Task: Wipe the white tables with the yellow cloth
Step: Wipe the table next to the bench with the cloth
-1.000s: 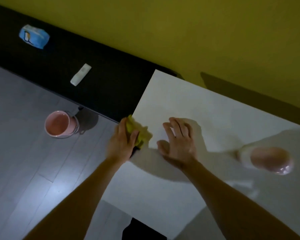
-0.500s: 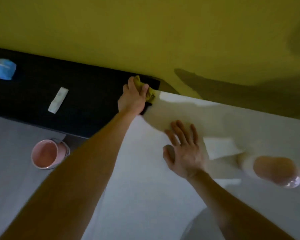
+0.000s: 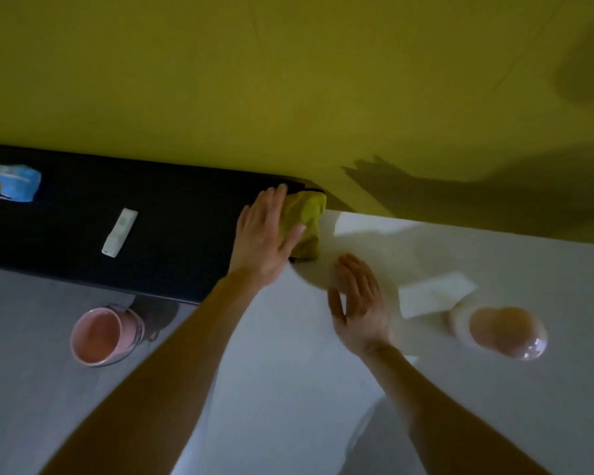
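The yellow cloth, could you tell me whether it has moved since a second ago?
Yes. Under the left hand, the yellow cloth slid along the left edge of the white table to the far corner by the yellow wall.

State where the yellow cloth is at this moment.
In the head view, the yellow cloth sits at the far left corner of the white table, under the flat left hand, beside the black surface.

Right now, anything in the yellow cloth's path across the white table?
Yes. The left hand presses the yellow cloth at the far-left corner of the white table. Rightward, the right hand lies flat on the top; beyond it sit a white paper and a pinkish container.
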### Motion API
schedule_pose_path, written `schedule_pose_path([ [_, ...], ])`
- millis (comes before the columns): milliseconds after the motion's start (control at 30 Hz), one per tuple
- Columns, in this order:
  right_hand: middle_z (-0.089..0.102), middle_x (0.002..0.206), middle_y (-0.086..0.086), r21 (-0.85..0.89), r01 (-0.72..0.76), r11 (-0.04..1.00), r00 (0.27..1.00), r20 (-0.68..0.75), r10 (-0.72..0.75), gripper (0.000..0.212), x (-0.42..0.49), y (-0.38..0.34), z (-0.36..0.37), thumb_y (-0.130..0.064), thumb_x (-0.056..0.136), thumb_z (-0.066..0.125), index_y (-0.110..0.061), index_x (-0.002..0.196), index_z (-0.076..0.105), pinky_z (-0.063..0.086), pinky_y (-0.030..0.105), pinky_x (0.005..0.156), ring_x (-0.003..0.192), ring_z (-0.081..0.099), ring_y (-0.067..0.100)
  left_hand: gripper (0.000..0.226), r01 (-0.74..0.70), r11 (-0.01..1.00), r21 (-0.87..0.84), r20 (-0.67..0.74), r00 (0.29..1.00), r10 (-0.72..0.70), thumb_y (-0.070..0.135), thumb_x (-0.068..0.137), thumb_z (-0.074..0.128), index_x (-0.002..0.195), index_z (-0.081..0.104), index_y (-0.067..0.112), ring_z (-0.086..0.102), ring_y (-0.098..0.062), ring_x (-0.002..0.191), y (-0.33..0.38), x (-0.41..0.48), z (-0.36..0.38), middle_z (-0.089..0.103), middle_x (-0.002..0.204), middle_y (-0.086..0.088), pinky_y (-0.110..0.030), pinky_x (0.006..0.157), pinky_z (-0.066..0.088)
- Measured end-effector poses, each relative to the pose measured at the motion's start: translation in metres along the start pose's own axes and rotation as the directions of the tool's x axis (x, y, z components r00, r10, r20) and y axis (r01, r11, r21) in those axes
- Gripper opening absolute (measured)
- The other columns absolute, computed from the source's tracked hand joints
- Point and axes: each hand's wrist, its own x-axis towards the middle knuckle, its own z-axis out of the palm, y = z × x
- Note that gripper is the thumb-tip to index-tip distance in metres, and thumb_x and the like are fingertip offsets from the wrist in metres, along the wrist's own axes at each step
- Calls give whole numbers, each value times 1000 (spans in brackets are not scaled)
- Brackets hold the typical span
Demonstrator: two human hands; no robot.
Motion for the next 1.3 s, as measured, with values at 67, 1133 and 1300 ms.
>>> schedule_pose_path([
  [67,56,155,20,79,-60,995,993,-100,67,48,16,-11,-6,-28,107,59,1,145,60,43,61,118,151,47,38,66,168,969,-182,-190,961,-203,57,115,33,169,24,22,37,-32,158,2,-40,10,38,171,-12,-56,128,34],
  [1133,60,143,6,-203,-76,976,832,526,174,74,191,-10,-2,-80,89,58,-32,145,49,51,46,102,131,58,34,64,79,985,152,-186,981,-50,31,111,46,170,32,10,16,-29,168,-26,-103,59,22,179,-12,-55,130,32],
  [1300,69,119,11,-272,14,962,839,526,136,75,221,-69,44,-80,102,37,-13,129,57,48,43,85,113,66,36,64,114,983,143,-156,984,-92,34,111,42,170,31,13,13,-25,169,-23,-102,59,20,181,-7,-48,132,32],
])
